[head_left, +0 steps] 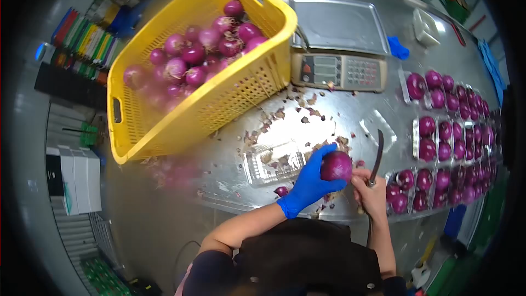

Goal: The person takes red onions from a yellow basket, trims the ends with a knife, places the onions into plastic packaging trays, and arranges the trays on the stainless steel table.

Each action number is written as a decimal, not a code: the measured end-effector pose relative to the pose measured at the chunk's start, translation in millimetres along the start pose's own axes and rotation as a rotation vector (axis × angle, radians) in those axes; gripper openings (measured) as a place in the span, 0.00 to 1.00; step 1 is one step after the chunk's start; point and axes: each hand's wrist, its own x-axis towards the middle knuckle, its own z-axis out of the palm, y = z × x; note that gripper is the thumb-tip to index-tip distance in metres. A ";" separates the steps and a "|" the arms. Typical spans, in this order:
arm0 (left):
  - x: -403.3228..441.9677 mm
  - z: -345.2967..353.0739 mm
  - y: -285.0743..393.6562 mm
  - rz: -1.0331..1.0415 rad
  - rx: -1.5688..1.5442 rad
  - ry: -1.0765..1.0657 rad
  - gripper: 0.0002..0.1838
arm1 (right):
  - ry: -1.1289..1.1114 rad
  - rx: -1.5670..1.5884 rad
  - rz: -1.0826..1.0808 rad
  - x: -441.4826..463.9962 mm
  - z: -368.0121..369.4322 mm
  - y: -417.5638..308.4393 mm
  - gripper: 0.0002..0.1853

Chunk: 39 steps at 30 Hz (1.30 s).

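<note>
My left hand (pixel 307 186), in a blue glove, is closed round a red onion (pixel 336 166) above the front part of the metal table. Close on its right, my bare right hand (pixel 368 191) grips a knife with a dark curved blade (pixel 379 156) that points away from me. The right fingertips are near the onion's right side; whether they touch it I cannot tell. Below and left of the onion lies a clear plastic tray (pixel 257 167) with bits of skin in it. Onion peelings (pixel 274 126) are scattered over the metal around it.
A tilted yellow crate (pixel 241 98) of red onions (pixel 197 55) stands at the left. Behind is a scale (pixel 339 71) with a metal pan (pixel 339 22). Rows of packed onions (pixel 438 137) fill the right side. Another clear tray (pixel 378 129) and a blue crumpled item (pixel 398 47) lie nearby.
</note>
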 end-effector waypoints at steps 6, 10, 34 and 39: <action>-3.9 -22.5 4.9 -0.198 -0.393 -0.063 0.41 | -0.140 0.187 0.038 13.4 14.5 -1.3 0.21; -14.1 -27.9 13.3 -0.284 -0.415 0.000 0.39 | -0.179 0.128 0.043 21.2 17.3 2.7 0.15; -34.8 -14.9 -5.8 -0.096 -0.040 0.153 0.37 | 0.009 -0.623 -0.724 -14.4 60.3 -16.5 0.44; -25.9 -14.1 7.9 -0.144 -0.266 -0.098 0.32 | 0.027 -0.158 -0.318 -0.3 17.2 -23.4 0.45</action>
